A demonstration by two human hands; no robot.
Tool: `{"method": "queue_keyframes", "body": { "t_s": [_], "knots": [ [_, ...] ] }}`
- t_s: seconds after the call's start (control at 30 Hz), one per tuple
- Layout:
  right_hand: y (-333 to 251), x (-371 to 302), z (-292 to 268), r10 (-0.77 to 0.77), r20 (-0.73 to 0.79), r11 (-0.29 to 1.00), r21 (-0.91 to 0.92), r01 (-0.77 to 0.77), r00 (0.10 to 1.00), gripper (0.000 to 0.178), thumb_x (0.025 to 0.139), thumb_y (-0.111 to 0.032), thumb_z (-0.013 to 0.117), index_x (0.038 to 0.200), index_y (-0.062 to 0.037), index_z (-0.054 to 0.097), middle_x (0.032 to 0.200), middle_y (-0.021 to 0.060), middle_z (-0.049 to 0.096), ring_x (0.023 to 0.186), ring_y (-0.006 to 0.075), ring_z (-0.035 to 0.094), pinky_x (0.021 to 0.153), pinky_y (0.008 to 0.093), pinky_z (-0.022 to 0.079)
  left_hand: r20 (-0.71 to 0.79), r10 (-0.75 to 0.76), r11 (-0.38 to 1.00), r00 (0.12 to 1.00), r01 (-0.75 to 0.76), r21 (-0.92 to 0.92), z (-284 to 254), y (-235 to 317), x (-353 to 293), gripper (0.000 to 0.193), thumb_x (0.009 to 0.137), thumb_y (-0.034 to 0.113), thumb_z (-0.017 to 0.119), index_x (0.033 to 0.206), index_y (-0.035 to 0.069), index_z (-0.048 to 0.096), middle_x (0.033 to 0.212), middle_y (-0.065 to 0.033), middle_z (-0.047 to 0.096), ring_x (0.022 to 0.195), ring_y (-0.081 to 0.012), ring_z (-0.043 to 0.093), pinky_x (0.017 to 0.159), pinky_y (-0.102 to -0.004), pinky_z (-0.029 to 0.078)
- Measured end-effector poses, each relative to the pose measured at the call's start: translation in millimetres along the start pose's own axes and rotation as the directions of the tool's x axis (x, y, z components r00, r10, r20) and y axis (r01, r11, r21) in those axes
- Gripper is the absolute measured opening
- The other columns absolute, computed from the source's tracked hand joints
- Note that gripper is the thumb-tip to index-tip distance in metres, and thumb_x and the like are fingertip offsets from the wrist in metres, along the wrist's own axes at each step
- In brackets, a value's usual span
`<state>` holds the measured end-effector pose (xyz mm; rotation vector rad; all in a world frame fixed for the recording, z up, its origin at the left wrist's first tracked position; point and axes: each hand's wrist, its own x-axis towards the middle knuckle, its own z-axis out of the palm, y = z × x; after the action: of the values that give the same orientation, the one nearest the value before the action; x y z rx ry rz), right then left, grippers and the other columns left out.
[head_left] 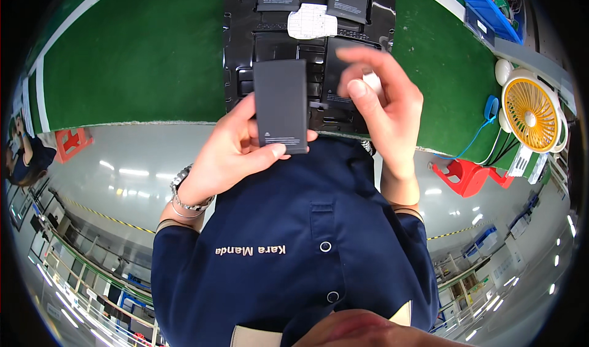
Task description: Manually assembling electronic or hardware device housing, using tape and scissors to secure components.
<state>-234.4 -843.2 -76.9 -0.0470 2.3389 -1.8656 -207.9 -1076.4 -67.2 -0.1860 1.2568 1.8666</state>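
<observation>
- A dark blue shirt (270, 218) filled the lower middle of the frame, its lower end cut off by the edge.
- The left hand (230, 147), left of centre, was closed around the lower part of a flat dark block (281, 101), its thumb pressed on the front face and its other fingers mostly hidden behind.
- That block stood out in the upper middle of the frame, covering part of the tray; the fine print near its lower end was too small to make out.
- The right hand (392, 101), right of centre, was half curled with its index finger reaching left, touching nothing clearly. Its fingertips were blurred, and whether it pinched the small white piece (370, 80) among them could not be told.
- Behind both hands lay a black tray (236, 34), cut off at the top edge, with more dark blocks (348, 0) in it and a white sheet (311, 22) on it; the right hand partly hid one block.
- Green table covering (135, 58) spread to both sides.
- A yellow-and-white fan (531, 114) stood at the right.
- Another person (27, 157) at the far left was warped by the rim.
</observation>
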Motion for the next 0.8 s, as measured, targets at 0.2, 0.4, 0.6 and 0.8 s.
{"method": "queue_keyframes", "body": {
  "t_s": [0.2,0.4,0.6,0.8],
  "knots": [
    [-6,20,3,0.019,0.187,0.978,0.199,-0.057,0.982,0.038,0.085,-0.001,0.066,0.122,-0.0036,0.06,0.084,0.0011,0.067,0.078,0.0062,0.06,0.071,0.021,0.05,0.155,0.091,0.996,0.984,-0.089,-0.024,10,3,23,0.064,0.086,0.006,0.061,0.143,-0.001,0.033,0.12,-0.0221,0.064,0.111,-0.0306,0.065,0.099,-0.0408,0.051],
    [-24,16,6,-0.015,0.176,0.996,0.086,-0.001,0.984,0.037,0.085,0.005,0.064,0.121,0.0008,0.059,0.088,0.0047,0.066,0.074,0.0056,0.06,0.059,0.0184,0.047,0.22,0.077,0.993,0.972,-0.056,-0.102,16,10,51,0.028,0.091,0.015,0.068,0.111,-0.002,0.061,0.094,-0.0108,0.07,0.089,-0.018,0.069,0.083,-0.0293,0.053],
    [-22,13,-1,-0.222,-0.14,0.965,-0.174,0.197,0.965,0.019,0.09,-0.003,0.063,0.109,-0.0009,0.062,0.086,0.0055,0.067,0.067,0.0109,0.062,0.062,0.024,0.049,0.17,0.162,0.985,0.972,-0.171,0.038,14,17,57,0.026,0.09,0.014,0.067,0.108,-0.005,0.063,0.084,-0.0109,0.068,0.084,-0.0218,0.069,0.079,-0.0331,0.054],
    [-14,-10,-3,-0.232,-0.086,0.921,-0.34,0.19,0.969,0.002,0.088,-0.001,0.065,0.089,-0.0026,0.066,0.072,0.0085,0.061,0.055,0.0205,0.057,0.051,0.03,0.045,0.068,0.268,0.962,0.961,-0.271,0.034,11,18,62,0.02,0.09,0.011,0.066,0.103,-0.005,0.064,0.094,-0.0108,0.067,0.085,-0.0198,0.067,0.081,-0.0331,0.053]
  ]
}}
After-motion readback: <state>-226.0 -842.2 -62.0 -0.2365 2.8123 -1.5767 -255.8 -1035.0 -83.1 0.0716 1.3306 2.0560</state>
